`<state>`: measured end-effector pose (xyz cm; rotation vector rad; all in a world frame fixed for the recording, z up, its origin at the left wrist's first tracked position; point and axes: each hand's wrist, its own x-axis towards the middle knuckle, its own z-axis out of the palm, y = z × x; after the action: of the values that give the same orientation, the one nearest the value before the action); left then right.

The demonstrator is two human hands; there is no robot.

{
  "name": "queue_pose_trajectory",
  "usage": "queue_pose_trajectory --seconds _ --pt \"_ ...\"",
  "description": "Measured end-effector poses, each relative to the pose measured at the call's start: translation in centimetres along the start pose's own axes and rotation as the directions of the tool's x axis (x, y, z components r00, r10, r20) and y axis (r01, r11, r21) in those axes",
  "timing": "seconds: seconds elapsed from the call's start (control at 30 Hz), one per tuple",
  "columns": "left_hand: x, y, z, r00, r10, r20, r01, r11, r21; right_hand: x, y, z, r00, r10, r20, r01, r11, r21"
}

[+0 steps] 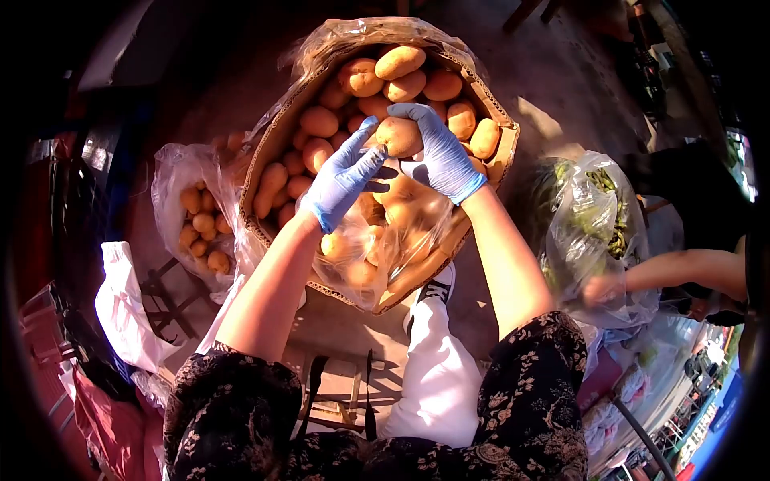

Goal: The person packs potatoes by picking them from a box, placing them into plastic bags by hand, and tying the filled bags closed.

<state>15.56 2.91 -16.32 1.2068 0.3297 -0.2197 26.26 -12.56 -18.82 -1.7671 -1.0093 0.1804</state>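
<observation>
One potato (pixel 399 138) above the cardboard box (pixel 506 151)
On my feed, my right hand (pixel 445 156) grasps it, apparently to hold it clear of the loose potatoes (pixel 319 122) inside; whether my left hand (pixel 341 186) grips too, I can't tell. Left of the box, a plastic bag (pixel 171 170) corrals more potatoes (pixel 203 224).

The held potato (pixel 399 137) has a matt, smooth-looking skin, and the blue gloves (pixel 451 160) look thin, rubbery and slightly wrinkled. Dull brown corrugated cardboard forms the box (pixel 504 160), with rough cut edges; its clear plastic liner (pixel 413 258) is glossy and crinkled. Shiny see-through plastic makes the bag of greens (pixel 634 188). The white trousers (pixel 433 377) are soft, matt cloth.
</observation>
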Motion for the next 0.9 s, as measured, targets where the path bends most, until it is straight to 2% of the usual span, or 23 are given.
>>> queue_pose_trajectory --seconds 0.03,0.07,0.13,0.23,0.37,0.5,0.6,0.63,0.67,0.73,0.8,0.83,0.9 --pt "-0.3 0.3 0.2 0.999 0.010 0.049 -0.013 0.998 0.056 -0.3 -1.2 0.1 1.000 -0.002 0.013 0.002 0.999 0.040" --pt "-0.8 0.7 0.4 1.000 0.019 0.007 -0.020 0.981 0.191 -0.6 -2.1 0.3 0.999 0.028 0.024 -0.029 0.997 0.070" --pt "-1.3 1.0 0.1 0.998 0.059 -0.024 -0.052 0.974 0.221 -0.8 -3.5 1.0 0.997 -0.076 -0.028 0.076 0.997 -0.031" --pt "-2.1 2.0 0.4 1.000 0.000 -0.003 0.001 0.981 0.192 -1.5 -4.6 1.1 0.991 -0.112 -0.067 0.104 0.988 -0.111" --pt "-2.1 2.4 1.7 0.999 0.002 -0.054 0.010 0.975 0.221 -2.5 -4.6 1.0 0.985 -0.135 -0.107 0.115 0.977 -0.178" --pt "-1.1 1.6 1.8 0.989 -0.027 -0.146 0.056 0.978 0.199 -3.0 -4.7 1.0 0.978 -0.123 -0.169 0.104 0.987 -0.119" --pt "-1.7 1.9 1.7 1.000 0.007 -0.002 -0.007 0.988 0.153 -3.8 -4.7 0.6 0.979 -0.043 -0.197 0.040 0.999 -0.021" --pt "-1.9 1.7 1.5 0.994 0.047 0.096 -0.060 0.988 0.145 -3.9 -4.8 -0.1 0.976 -0.077 -0.202 0.076 0.997 -0.011" --pt "-2.0 1.7 1.7 0.989 0.034 0.146 -0.060 0.982 0.180 -4.3 -5.1 -0.5 0.982 -0.036 -0.183 0.038 0.999 0.007" --pt "-2.5 2.0 3.1 0.992 -0.009 0.130 -0.022 0.972 0.235 -4.9 -4.6 -1.1 0.985 -0.055 -0.165 0.062 0.997 0.037" --pt "-2.6 1.9 4.8 0.999 0.020 0.025 -0.027 0.939 0.342 -5.2 -4.9 -1.9 0.983 -0.118 -0.141 0.112 0.992 -0.050" --pt "-2.4 2.0 5.0 0.999 -0.010 0.034 -0.001 0.949 0.316 -5.4 -5.2 -2.2 0.981 -0.148 -0.125 0.137 0.986 -0.093" --pt "-2.0 1.7 5.2 0.996 -0.068 0.061 0.050 0.965 0.258 -6.4 -5.1 -2.4 0.988 -0.092 -0.123 0.076 0.989 -0.127"
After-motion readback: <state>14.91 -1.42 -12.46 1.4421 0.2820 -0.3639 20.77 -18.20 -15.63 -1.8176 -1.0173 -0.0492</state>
